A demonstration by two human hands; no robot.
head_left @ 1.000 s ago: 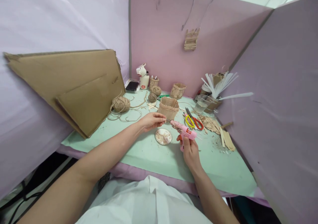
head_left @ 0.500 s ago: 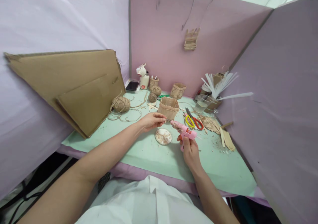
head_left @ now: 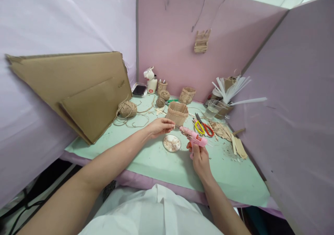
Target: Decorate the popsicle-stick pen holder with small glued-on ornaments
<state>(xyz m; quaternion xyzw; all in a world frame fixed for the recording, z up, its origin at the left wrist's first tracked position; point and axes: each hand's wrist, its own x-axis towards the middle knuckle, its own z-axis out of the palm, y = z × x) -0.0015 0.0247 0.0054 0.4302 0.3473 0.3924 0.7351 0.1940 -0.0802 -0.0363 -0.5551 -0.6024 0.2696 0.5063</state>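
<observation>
My right hand [head_left: 200,159] grips a pink glue gun [head_left: 193,136] by its handle, nozzle pointing left towards my left hand. My left hand [head_left: 159,126] is closed in a pinch on a small thin stick piece, held just at the gun's nozzle. Below the two hands lies a small round dish [head_left: 171,143] with pale scraps in it. A box made of wooden sticks [head_left: 177,112] stands just behind my left hand.
Green table [head_left: 156,162] between pink partition walls. Cardboard sheets [head_left: 78,89] lean at left, with a twine ball [head_left: 127,108] beside them. Yellow and red scissors [head_left: 203,126], loose sticks [head_left: 238,146], a plastic cup [head_left: 213,108] and white strips [head_left: 231,89] at right. Phone [head_left: 139,90] at back.
</observation>
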